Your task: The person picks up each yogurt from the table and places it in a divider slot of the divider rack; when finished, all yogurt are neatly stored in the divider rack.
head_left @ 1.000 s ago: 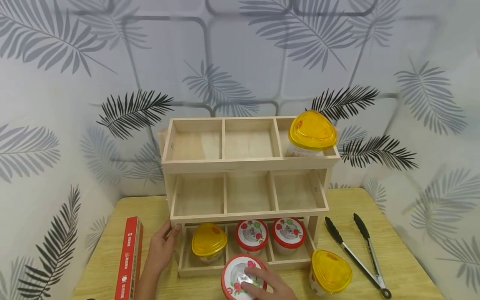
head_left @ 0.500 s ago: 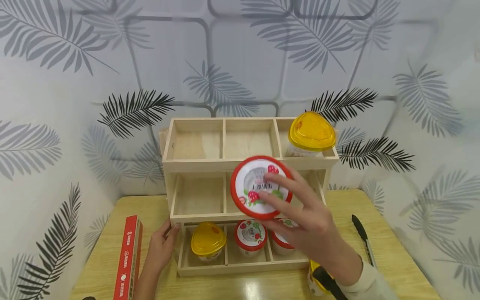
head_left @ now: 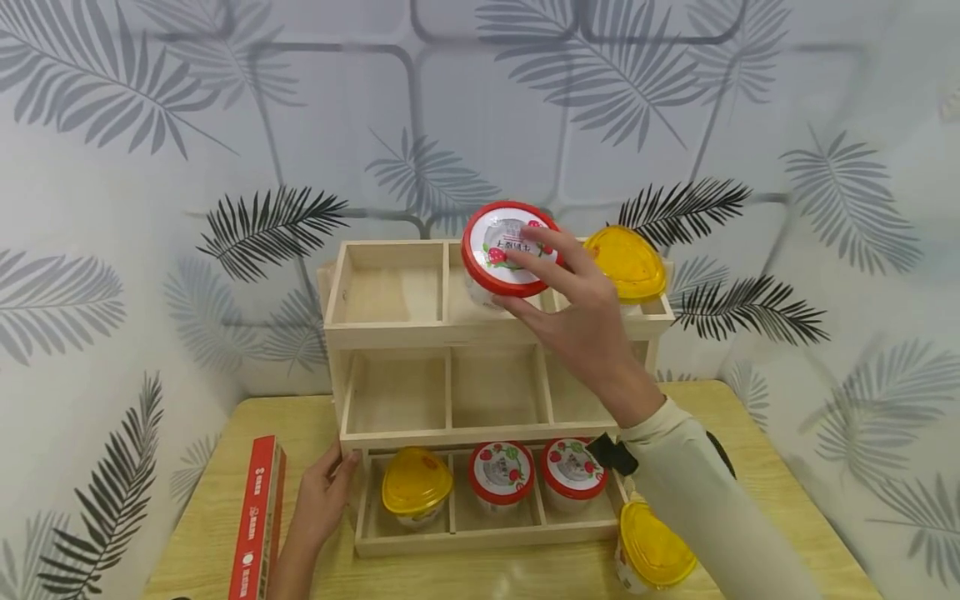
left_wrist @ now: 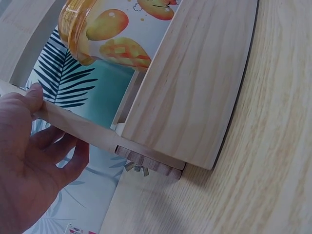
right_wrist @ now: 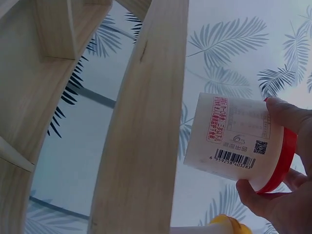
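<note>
My right hand grips a round tub by its red-rimmed, strawberry-printed lid, at the middle compartment of the rack's top tier. In the right wrist view the tub's white side shows a barcode, with thumb and fingers around the lid's rim. At the lower left, my left hand holds the upright of the three-tier wooden rack; the left wrist view has its thumb and fingers around the thin wooden post. A yellow-lidded tub stands in the top right compartment, partly behind my right hand.
The bottom tier bears a yellow-lidded tub and two red-lidded tubs. Another yellow-lidded tub stands on the table at the right, beside tongs mostly hidden by my sleeve. A long red box lies at the left.
My right hand has raised the red-lidded tub from in front of the bottom tier, past the middle tier, up to the top one. The left hand has stayed on the rack.
</note>
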The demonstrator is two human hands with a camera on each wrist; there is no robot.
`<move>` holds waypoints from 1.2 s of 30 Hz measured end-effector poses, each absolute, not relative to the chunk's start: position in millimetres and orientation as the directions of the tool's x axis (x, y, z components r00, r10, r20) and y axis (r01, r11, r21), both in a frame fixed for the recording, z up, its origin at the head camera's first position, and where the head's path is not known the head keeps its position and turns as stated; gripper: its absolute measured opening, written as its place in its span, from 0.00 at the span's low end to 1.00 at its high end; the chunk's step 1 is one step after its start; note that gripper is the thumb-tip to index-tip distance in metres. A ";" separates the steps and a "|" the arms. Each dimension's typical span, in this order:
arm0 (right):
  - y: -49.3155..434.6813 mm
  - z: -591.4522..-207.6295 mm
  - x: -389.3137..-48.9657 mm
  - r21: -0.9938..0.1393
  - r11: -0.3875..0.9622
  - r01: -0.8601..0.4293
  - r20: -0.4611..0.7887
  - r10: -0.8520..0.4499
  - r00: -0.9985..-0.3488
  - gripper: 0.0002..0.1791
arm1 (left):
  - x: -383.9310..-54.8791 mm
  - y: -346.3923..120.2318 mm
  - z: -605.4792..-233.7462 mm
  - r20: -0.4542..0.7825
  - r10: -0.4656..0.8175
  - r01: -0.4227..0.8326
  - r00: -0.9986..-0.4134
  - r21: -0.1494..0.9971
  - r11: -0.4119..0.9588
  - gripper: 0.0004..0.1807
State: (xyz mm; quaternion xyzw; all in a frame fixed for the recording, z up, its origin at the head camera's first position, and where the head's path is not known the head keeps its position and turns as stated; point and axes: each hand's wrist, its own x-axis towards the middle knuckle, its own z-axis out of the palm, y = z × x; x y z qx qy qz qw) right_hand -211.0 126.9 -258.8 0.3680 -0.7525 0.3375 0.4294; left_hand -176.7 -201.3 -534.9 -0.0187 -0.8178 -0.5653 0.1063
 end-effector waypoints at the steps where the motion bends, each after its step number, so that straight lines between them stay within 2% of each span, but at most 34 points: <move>1: 126.3 -261.4 -214.9 -0.208 0.506 -0.837 0.885 -0.267 -0.381 0.25 | -176.8 -201.3 -534.7 0.187 -0.090 0.143 -0.978 0.922 0.360 0.29; 7: 119.5 -276.4 -229.4 -0.294 0.564 -0.771 0.810 -0.281 -0.515 0.24 | -177.1 -200.8 -533.1 0.177 -0.083 0.137 -0.981 0.925 0.354 0.30; 13: 114.9 -283.2 -231.0 -0.336 0.600 -0.726 0.755 -0.291 -0.588 0.26 | -176.3 -200.4 -534.5 0.204 -0.078 0.166 -0.976 0.925 0.341 0.28; 17: 114.5 -285.9 -231.3 -0.344 0.618 -0.707 0.738 -0.288 -0.610 0.26 | -176.8 -200.5 -536.4 0.201 -0.076 0.164 -0.977 0.926 0.339 0.28; 28: 112.7 -286.6 -231.4 -0.287 0.684 -0.671 0.734 -0.293 -0.613 0.28 | -180.1 -201.7 -537.5 0.259 -0.064 0.222 -0.964 0.911 0.347 0.27; 36: 111.7 -285.8 -226.8 -0.323 0.662 -0.676 0.735 -0.275 -0.620 0.32 | -178.3 -203.7 -537.1 0.245 -0.071 0.207 -0.967 0.915 0.346 0.27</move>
